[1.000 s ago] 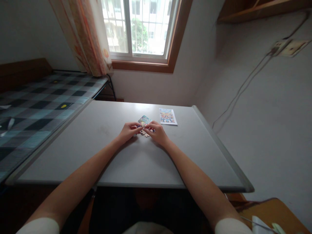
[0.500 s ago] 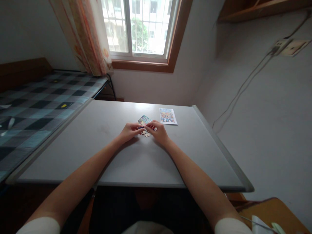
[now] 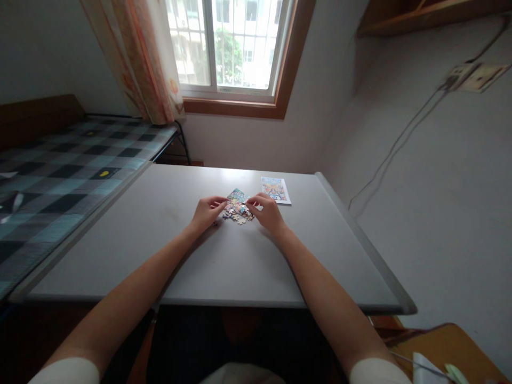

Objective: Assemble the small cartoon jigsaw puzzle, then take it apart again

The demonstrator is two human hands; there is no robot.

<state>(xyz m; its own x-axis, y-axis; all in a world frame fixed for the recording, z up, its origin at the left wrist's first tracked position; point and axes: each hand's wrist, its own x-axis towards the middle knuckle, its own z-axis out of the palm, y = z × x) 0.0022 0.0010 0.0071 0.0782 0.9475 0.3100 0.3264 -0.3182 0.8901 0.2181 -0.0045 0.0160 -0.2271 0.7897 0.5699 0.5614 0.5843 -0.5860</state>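
Loose jigsaw pieces point(image 3: 239, 215) lie in a small pile near the middle of the white table point(image 3: 232, 266), some with their pale backs up. Just behind them is a colourful flat joined patch or card point(image 3: 236, 194). My left hand point(image 3: 209, 212) is at the pile's left edge, its thumb and fingertips pressed together on something I cannot make out. At the right edge, my right hand point(image 3: 265, 211) pinches a small dark piece over the pile. A lone piece point(image 3: 215, 224) lies beneath my left hand. The printed picture sheet point(image 3: 276, 190) lies behind my right hand.
A bed with a checked cover point(image 3: 80, 154) stands left of the table. Behind the table are a window point(image 3: 236, 48) and a curtain point(image 3: 140, 58). A cable point(image 3: 400, 137) hangs on the right wall, and a wooden stool point(image 3: 452, 352) is at the lower right.
My hands have moved apart, the left one to the left and the right one slightly right and up. More of the pile shows between them, and a lone piece now shows under my left hand.
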